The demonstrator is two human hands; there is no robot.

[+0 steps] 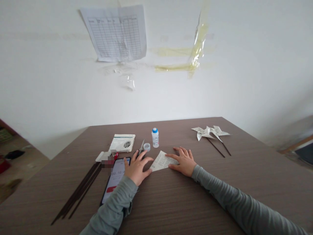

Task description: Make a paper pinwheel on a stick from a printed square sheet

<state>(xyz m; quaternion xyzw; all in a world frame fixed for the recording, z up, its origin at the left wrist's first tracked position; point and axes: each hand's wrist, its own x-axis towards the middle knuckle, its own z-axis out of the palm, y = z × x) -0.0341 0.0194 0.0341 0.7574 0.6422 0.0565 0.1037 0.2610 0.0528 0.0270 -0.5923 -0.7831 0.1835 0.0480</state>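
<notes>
A piece of printed paper (161,162), folded into a triangle, lies on the table between my hands. My left hand (137,167) has its fingers spread, the thumb at the paper's left corner and the other fingers near the scissors (141,147). My right hand (184,161) rests over the paper's right part, fingers apart, index finger and thumb on it. The scissors' handles are partly hidden behind my left fingers. Just beyond the paper stand a small white glue bottle (155,138) with a blue top and a clear round cap (146,146).
A phone (114,182) showing a timer lies beside my left forearm. Left of it are several dark sticks (80,189) and a small white packet (104,156). A stack of printed paper (122,143) sits behind. Two paper pinwheels (204,132) on sticks lie at the back right, before the wall.
</notes>
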